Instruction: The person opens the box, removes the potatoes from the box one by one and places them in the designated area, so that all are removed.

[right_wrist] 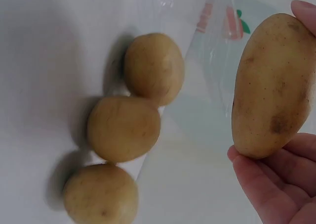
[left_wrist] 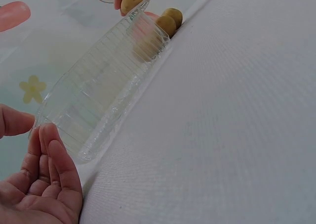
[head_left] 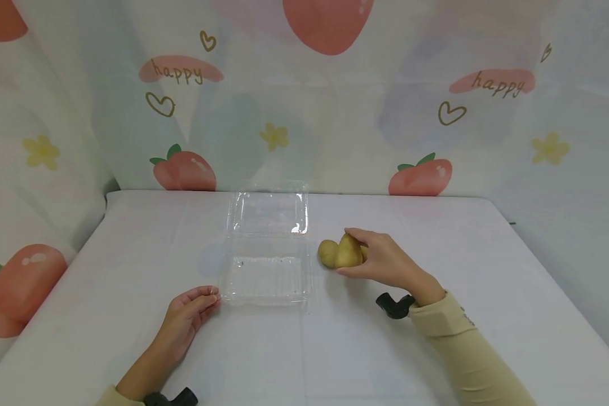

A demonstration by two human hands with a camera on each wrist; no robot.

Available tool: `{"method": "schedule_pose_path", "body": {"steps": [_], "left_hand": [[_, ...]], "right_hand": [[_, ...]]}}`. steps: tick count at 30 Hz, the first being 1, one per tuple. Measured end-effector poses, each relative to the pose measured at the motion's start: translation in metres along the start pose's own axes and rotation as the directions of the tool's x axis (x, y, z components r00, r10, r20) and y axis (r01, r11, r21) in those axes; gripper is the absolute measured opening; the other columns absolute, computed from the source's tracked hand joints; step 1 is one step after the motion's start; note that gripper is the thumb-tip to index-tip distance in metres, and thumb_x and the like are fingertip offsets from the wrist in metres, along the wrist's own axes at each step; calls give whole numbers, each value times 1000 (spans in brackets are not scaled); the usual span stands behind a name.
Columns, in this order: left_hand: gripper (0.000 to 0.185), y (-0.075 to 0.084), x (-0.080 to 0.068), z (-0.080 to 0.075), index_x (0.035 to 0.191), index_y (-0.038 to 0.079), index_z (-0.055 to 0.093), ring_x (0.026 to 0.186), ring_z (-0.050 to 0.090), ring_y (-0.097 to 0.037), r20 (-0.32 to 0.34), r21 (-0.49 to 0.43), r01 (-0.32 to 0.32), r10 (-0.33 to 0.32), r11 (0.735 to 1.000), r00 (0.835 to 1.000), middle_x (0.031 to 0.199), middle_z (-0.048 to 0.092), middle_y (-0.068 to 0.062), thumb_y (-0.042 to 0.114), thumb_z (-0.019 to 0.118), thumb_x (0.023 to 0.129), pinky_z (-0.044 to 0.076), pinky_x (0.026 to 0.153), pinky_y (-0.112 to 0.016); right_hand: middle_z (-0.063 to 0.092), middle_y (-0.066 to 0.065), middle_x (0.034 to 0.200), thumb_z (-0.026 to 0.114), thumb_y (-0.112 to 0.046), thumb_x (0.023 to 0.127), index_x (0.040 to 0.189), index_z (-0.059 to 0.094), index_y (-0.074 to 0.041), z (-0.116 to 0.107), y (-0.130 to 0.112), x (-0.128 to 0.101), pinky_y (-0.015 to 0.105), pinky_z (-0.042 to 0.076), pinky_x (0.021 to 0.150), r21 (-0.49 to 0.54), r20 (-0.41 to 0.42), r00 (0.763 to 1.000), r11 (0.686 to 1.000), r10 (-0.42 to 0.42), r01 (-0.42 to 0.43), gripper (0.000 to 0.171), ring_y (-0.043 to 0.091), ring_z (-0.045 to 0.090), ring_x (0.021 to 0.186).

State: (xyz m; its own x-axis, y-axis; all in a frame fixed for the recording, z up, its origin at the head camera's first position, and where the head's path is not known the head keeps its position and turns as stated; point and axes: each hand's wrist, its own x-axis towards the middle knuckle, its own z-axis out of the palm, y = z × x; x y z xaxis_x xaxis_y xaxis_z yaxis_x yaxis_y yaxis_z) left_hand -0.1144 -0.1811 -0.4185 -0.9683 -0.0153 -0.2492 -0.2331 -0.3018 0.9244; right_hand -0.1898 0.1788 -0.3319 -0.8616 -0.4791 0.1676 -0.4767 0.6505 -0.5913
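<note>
An open clear plastic clamshell box (head_left: 268, 276) lies on the white table (head_left: 132, 242), its lid (head_left: 269, 213) folded back. My left hand (head_left: 203, 299) lies relaxed at the box's front-left corner, with its fingertips (left_wrist: 49, 147) against the rim (left_wrist: 74, 135). Just right of the box, my right hand (head_left: 357, 264) holds a yellow-brown potato (head_left: 348, 251) between thumb and fingers, lifted a little off the table. In the right wrist view the held potato (right_wrist: 274, 85) is upright. Three more potatoes (right_wrist: 154, 68) (right_wrist: 123, 128) (right_wrist: 101, 197) lie together on the cloth beside it.
A printed curtain (head_left: 335, 113) with peaches and "happy" closes off the back and sides. The table's far edge (head_left: 304, 193) runs just behind the box lid. The white cloth stretches wide to the left and right of the box.
</note>
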Motion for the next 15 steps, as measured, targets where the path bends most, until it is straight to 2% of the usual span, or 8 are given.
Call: {"method": "schedule_pose_path", "body": {"steps": [5,15], "left_hand": [[12,-1,1,0,97,-5,55,82,61,-13,-11,6,4,-4,1000,1000,91,61,-7,-2,54,86,50,78,-26],[13,0,1,-1,99,-5,54,83,61,-13,-23,15,31,-30,999,999,91,62,-7,0,55,86,50,78,-26]], "right_hand": [[56,15,117,81,-22,68,126,48,8,-8,11,-5,42,45,89,4,-21,999,999,47,-46,73,29,54,106],[53,19,123,82,-24,68,127,46,9,-22,35,-13,43,42,92,-20,-31,998,999,45,-46,77,31,51,110]]}}
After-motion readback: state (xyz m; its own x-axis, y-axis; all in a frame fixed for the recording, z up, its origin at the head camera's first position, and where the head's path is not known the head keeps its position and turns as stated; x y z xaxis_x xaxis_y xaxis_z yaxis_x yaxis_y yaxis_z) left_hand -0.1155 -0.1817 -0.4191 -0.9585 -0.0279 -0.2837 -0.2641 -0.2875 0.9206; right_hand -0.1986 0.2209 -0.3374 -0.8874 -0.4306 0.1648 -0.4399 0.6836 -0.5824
